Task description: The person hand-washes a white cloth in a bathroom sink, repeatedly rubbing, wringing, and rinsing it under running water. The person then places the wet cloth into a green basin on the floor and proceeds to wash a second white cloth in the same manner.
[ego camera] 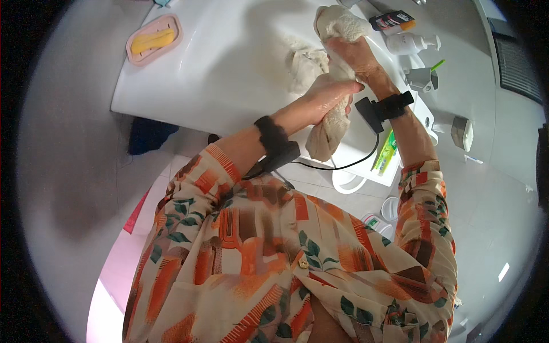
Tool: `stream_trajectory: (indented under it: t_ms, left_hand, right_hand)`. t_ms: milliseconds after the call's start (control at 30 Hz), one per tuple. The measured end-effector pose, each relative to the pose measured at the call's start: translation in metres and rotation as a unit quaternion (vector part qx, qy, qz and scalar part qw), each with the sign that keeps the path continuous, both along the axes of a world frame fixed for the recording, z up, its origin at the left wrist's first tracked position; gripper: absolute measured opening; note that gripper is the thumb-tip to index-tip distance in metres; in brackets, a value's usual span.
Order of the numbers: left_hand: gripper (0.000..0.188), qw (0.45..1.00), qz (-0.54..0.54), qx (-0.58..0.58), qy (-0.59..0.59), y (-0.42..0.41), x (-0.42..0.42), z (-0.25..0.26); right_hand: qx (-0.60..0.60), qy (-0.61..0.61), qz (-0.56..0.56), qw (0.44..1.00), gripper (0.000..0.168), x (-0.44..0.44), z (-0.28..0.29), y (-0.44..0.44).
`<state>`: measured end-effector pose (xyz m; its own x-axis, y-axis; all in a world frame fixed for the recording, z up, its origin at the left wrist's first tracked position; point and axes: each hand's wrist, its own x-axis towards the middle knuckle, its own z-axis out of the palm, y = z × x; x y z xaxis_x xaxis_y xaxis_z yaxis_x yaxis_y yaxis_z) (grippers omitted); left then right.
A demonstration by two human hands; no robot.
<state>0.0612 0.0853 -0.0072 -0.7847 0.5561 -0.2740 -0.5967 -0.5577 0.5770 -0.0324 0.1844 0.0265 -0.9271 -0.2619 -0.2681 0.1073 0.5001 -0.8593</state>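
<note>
A wet off-white cloth [328, 137] is twisted into a thick roll above a white washbasin [214, 94]. My left hand [328, 96] is closed around its lower part, and the end hangs below that fist towards the basin's front edge. Farther up the roll, my right hand [354, 55] grips it, with a bunched, textured end bulging out beyond the fingers. Beneath and just left of my hands, a pale wet cloth bundle [306, 66] lies in the basin; I cannot tell whether it joins the roll.
At the basin's left corner, a pink soap dish [178, 34] holds a yellow soap bar [152, 40]. Along the right rim stand a white pump bottle [405, 44], a grey holder [422, 80] and a green toothpaste tube [387, 154]. A black cable [343, 167] runs between my wrist straps.
</note>
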Motion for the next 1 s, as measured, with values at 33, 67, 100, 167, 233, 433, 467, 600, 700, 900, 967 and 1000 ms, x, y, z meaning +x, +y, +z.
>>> stream_trajectory:
  t_ms: [33, 67, 100, 167, 233, 433, 467, 600, 700, 900, 967, 1000]
  left_hand:
    - [0.027, 0.999, 0.012, -0.026, 0.018, 0.004, -0.001, -0.006]
    - [0.027, 0.998, 0.023, -0.052, 0.036, 0.008, -0.002, -0.012]
    - [0.027, 0.996, 0.032, -0.080, 0.027, 0.010, -0.004, -0.015]
    - [0.027, 0.989, 0.049, -0.138, 0.010, 0.014, -0.008, -0.021]
    - [0.027, 0.985, 0.054, -0.159, 0.026, 0.014, -0.008, -0.019]
    - [0.029, 0.967, 0.058, -0.219, 0.114, 0.018, -0.015, -0.025]
    - [0.029, 0.967, 0.059, -0.220, 0.118, 0.017, -0.015, -0.024]
    - [0.027, 0.977, 0.048, -0.186, 0.088, 0.022, -0.015, -0.027]
    - [0.027, 0.987, 0.030, -0.150, 0.043, 0.017, -0.016, -0.013]
    - [0.042, 0.999, -0.017, 0.006, 0.048, -0.025, -0.020, 0.011]
    - [0.046, 0.995, -0.023, 0.102, 0.006, -0.035, -0.020, 0.030]
    - [0.048, 0.989, -0.024, 0.147, -0.015, -0.038, -0.018, 0.036]
  right_hand:
    - [0.074, -0.006, -0.007, 0.997, 0.032, -0.004, -0.006, -0.001]
    - [0.148, -0.011, -0.013, 0.989, 0.036, -0.007, -0.011, -0.003]
    - [0.219, -0.013, -0.015, 0.975, 0.041, -0.008, -0.010, -0.013]
    - [0.308, 0.007, 0.035, 0.951, 0.045, -0.007, 0.000, -0.028]
    - [0.344, 0.046, 0.061, 0.936, 0.047, -0.005, 0.003, -0.029]
    - [0.356, 0.184, 0.111, 0.910, 0.049, -0.017, -0.031, -0.009]
    - [0.353, 0.178, 0.106, 0.912, 0.050, -0.018, -0.032, -0.009]
    - [0.389, 0.128, 0.043, 0.911, 0.049, -0.014, -0.027, -0.011]
    - [0.349, 0.081, 0.014, 0.934, 0.061, -0.014, -0.018, -0.007]
    - [-0.184, -0.145, 0.097, 0.967, 0.076, 0.000, 0.018, 0.027]
    - [-0.337, -0.303, 0.126, 0.882, 0.090, 0.000, 0.012, 0.064]
    - [-0.478, -0.357, 0.153, 0.788, 0.092, 0.014, 0.000, 0.061]
